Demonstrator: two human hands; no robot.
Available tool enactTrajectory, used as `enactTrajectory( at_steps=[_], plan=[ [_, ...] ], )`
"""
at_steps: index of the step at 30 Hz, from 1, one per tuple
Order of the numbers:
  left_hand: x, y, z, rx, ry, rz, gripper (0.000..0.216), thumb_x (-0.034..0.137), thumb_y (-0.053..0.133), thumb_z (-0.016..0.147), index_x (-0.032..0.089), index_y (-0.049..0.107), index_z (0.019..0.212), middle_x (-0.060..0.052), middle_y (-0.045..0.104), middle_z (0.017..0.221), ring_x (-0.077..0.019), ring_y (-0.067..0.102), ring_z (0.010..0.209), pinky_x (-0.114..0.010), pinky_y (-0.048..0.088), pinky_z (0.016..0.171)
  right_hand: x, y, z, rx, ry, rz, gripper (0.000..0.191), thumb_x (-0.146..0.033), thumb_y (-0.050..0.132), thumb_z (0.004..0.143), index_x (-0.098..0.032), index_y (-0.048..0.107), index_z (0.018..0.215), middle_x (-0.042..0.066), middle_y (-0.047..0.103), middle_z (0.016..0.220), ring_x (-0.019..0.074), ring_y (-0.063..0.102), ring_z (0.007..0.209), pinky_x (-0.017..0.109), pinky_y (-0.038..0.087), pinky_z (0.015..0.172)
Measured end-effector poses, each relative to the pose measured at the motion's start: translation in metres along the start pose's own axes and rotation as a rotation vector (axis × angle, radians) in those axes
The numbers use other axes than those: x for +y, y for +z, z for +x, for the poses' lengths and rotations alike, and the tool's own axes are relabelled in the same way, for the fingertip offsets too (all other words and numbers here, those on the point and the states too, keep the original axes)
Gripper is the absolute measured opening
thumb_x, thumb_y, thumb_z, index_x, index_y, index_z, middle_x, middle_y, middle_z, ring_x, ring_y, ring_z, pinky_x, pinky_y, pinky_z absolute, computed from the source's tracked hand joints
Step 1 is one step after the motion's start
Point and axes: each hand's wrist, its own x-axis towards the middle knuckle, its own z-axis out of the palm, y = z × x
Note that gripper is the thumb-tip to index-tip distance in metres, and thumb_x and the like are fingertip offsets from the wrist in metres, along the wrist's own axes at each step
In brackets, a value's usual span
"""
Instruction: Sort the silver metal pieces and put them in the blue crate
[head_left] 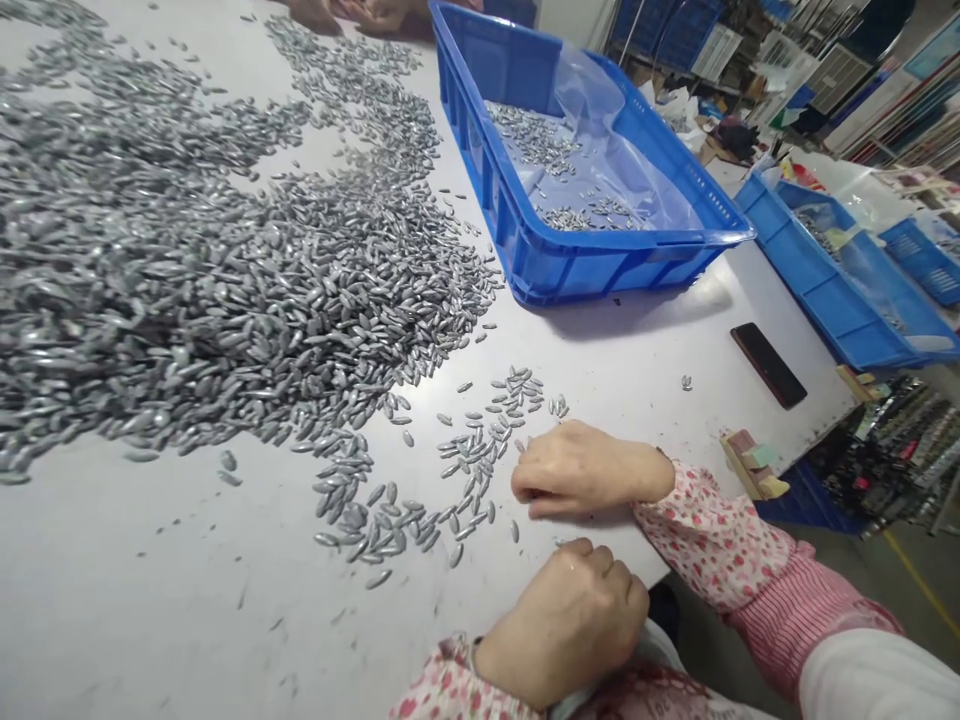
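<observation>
The left hand (562,625) rests curled, fingers (600,570) pressed together; the right hand (589,470) lies palm down, its fingers (534,480) bunched, any pinch hidden, just beside scattered silvery oval metal pieces (469,460) on the white surface (150,590), thickening farther off into a broad heap (187,300).

A grey concrete floor (817,590) with a painted yellow line (922,590) lies beyond the white counter (225,580). Farther back stand dark-blue plastic storage bins (667,30) on a rack, a beige louvred unit (832,80), and long multicoloured strips (907,120).
</observation>
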Motion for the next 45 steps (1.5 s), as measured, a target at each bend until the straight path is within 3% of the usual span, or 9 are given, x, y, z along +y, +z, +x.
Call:
enactTrajectory(
  at_steps=[3,7,15,21,27,31,37,41,45],
  plan=[
    [-0.001,0.000,0.001,0.005,0.012,-0.014,0.019,0.015,0.058,0.091,0.018,0.050,0.075,0.000,0.060,0.069,-0.0186,0.057,0.063,-0.032,0.039,0.057,0.003,0.001,0.001,0.072,0.074,-0.050,0.014,-0.022,0.050,0.097,-0.018,0.060,0.089,0.002,0.061,0.084,0.0149,0.049,0.077,0.028,0.031,0.065],
    [-0.002,0.000,0.002,0.036,0.012,-0.014,0.019,0.017,0.061,0.089,0.018,0.050,0.074,0.000,0.060,0.069,-0.0184,0.056,0.061,-0.033,0.038,0.054,0.008,-0.001,0.003,0.155,0.123,-0.056,0.023,-0.022,0.041,0.101,-0.017,0.058,0.086,0.005,0.059,0.087,0.0168,0.047,0.082,0.029,0.033,0.069],
    [-0.001,0.002,0.000,0.036,-0.003,0.001,0.018,0.015,0.060,0.089,0.018,0.050,0.075,0.000,0.060,0.069,-0.0184,0.056,0.060,-0.033,0.038,0.054,0.014,0.001,0.001,0.167,0.096,0.047,0.022,-0.033,0.055,0.096,-0.018,0.064,0.082,0.002,0.061,0.081,0.0153,0.052,0.079,0.028,0.036,0.070],
    [-0.001,0.002,0.000,0.018,0.009,-0.002,0.018,0.016,0.059,0.091,0.018,0.049,0.076,-0.001,0.060,0.070,-0.0178,0.057,0.062,-0.031,0.037,0.056,0.023,-0.015,-0.010,0.331,0.198,0.211,0.020,-0.031,0.055,0.096,-0.016,0.063,0.085,0.002,0.064,0.082,0.0134,0.054,0.078,0.026,0.040,0.074],
    [-0.001,0.001,-0.001,0.053,0.003,0.007,0.017,0.015,0.061,0.088,0.018,0.050,0.075,0.000,0.060,0.069,-0.0184,0.055,0.060,-0.033,0.036,0.055,0.020,-0.010,-0.009,0.125,0.072,0.107,0.020,-0.035,0.060,0.093,-0.018,0.063,0.083,0.001,0.062,0.081,0.0152,0.053,0.080,0.027,0.037,0.072],
    [-0.001,0.001,-0.001,0.072,0.003,0.008,0.018,0.016,0.063,0.087,0.018,0.050,0.075,0.000,0.060,0.069,-0.0184,0.055,0.060,-0.033,0.036,0.054,0.021,-0.003,-0.006,0.132,0.080,0.023,0.023,-0.027,0.049,0.099,-0.017,0.063,0.084,0.002,0.062,0.081,0.0142,0.052,0.079,0.027,0.036,0.074],
    [-0.001,0.001,0.000,0.057,0.009,0.008,0.018,0.017,0.064,0.087,0.018,0.050,0.076,0.000,0.060,0.070,-0.0186,0.055,0.060,-0.034,0.036,0.053,0.024,-0.005,-0.005,0.224,0.214,0.008,0.021,-0.026,0.049,0.098,-0.016,0.063,0.084,0.002,0.064,0.082,0.0140,0.053,0.077,0.027,0.036,0.070],
    [-0.001,0.000,0.001,0.043,0.010,0.006,0.019,0.017,0.064,0.087,0.018,0.050,0.075,0.000,0.060,0.070,-0.0184,0.056,0.061,-0.033,0.037,0.054,0.022,-0.008,-0.008,0.145,0.121,0.081,0.020,-0.034,0.061,0.092,-0.017,0.062,0.082,0.001,0.062,0.079,0.0139,0.053,0.077,0.026,0.036,0.070],
    [-0.001,-0.001,0.001,0.042,0.010,0.012,0.020,0.017,0.063,0.088,0.018,0.049,0.074,0.000,0.060,0.069,-0.0186,0.056,0.061,-0.033,0.037,0.053,0.020,-0.008,-0.009,0.107,0.099,0.034,0.020,-0.029,0.054,0.097,-0.017,0.062,0.083,0.002,0.063,0.082,0.0143,0.053,0.079,0.027,0.036,0.073]
  ],
)
